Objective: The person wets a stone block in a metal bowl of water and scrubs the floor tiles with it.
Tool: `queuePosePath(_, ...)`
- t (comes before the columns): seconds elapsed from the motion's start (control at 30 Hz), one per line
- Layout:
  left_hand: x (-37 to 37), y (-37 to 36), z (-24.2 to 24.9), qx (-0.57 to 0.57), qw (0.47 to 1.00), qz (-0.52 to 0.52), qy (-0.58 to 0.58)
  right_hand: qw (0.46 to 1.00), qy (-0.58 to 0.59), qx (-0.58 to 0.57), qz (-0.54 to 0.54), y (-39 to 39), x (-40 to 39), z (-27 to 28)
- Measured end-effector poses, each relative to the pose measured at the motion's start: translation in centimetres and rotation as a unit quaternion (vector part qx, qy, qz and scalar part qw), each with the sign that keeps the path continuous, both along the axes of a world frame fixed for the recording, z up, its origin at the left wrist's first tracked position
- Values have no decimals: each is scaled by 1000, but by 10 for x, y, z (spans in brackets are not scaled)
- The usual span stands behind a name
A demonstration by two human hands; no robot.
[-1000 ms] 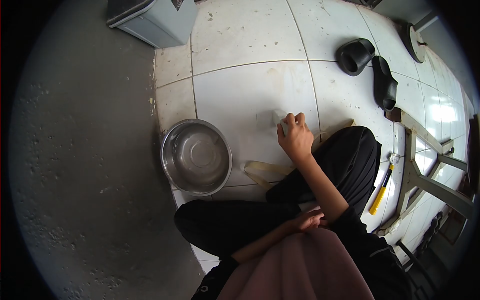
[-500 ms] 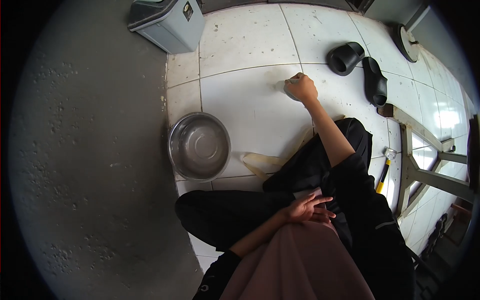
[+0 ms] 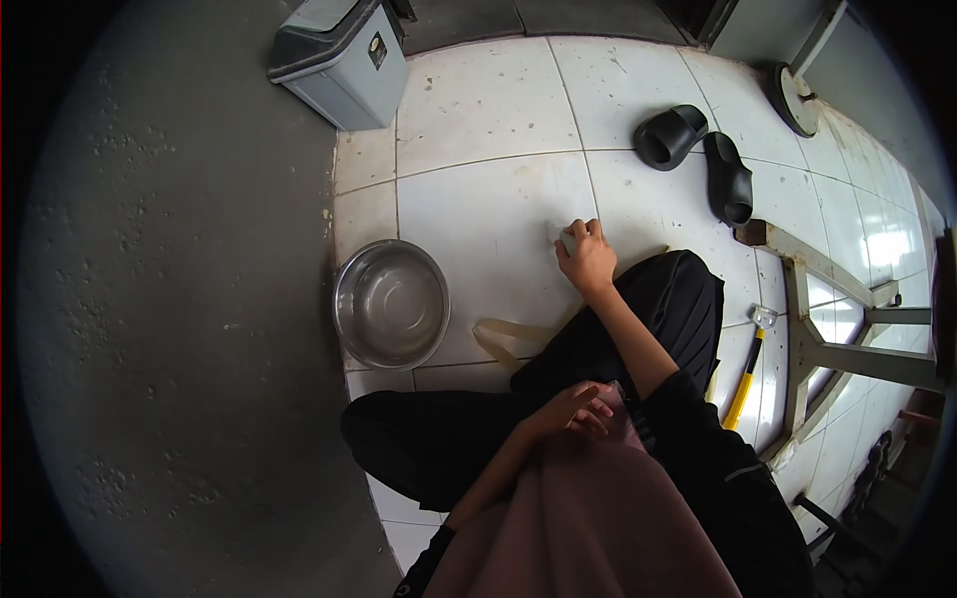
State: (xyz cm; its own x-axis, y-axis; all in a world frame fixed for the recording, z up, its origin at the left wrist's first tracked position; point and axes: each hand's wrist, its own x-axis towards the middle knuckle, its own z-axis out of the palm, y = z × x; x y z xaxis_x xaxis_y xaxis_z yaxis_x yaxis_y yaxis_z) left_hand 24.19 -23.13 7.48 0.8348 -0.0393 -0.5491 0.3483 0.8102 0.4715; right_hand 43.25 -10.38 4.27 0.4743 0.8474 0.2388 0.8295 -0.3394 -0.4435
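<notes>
My right hand is closed on a small greyish pad, pressed against the white tiled floor. Most of the pad is hidden under the fingers, so its exact kind does not show. Over my lap rests my left hand, empty, its fingers loosely bent and apart beside the pink cloth. A shiny metal basin stands on the floor to the left, with nothing visible inside. Between the basin and my knee lies a loop of cream strap.
A grey bin stands at the far left. Black slippers lie ahead to the right. A yellow-and-black handled scraper lies near a metal frame. Dark grey floor borders the tiles.
My right hand has come nearer to my body, sliding the pad across the tile. My left hand has shifted slightly left, its fingers more curled. The view has tilted a little.
</notes>
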Motion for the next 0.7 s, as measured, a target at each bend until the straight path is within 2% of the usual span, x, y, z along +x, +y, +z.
queuePosePath(0.03,1,-2,-3,-2,1000,2,1,1000,1,-2,2,11,6,-1)
queuePosePath(0.07,2,-5,-5,240,967,78,13,999,18,2,-43,27,15,-1)
queuePosePath(0.1,4,-5,-7,467,872,144,25,995,35,7,-91,43,23,-1)
queuePosePath(0.13,8,0,-8,467,872,144,25,992,61,1,-115,59,32,-1)
queuePosePath(0.17,13,4,-9,604,791,95,40,987,85,-5,-137,76,41,-1)
queuePosePath(0.2,19,8,-10,723,687,45,54,984,92,-16,-149,92,50,-2)
queuePosePath(0.23,28,18,-9,720,691,46,54,985,100,-21,-142,107,59,-1)
queuePosePath(0.3,50,40,-12,828,546,8,-130,987,87,-53,-128,133,68,3)
queuePosePath(0.37,61,42,-33,807,572,-13,-145,988,78,-87,-101,144,65,15)
queuePosePath(0.43,66,47,-46,791,561,69,-234,988,65,-119,-74,155,61,20)
queuePosePath(0.47,64,48,-53,814,526,63,-238,990,61,-118,-51,153,56,19)
queuePosePath(0.5,65,48,-55,811,531,67,-236,991,58,-116,-26,150,50,19)
queuePosePath(0.6,63,45,-63,797,565,28,-212,994,29,-104,1,121,26,22)
queuePosePath(0.67,66,44,-71,765,613,12,-199,990,36,-134,-15,91,5,34)
queuePosePath(0.7,66,48,-68,766,612,15,-198,991,31,-129,-16,77,-1,31)
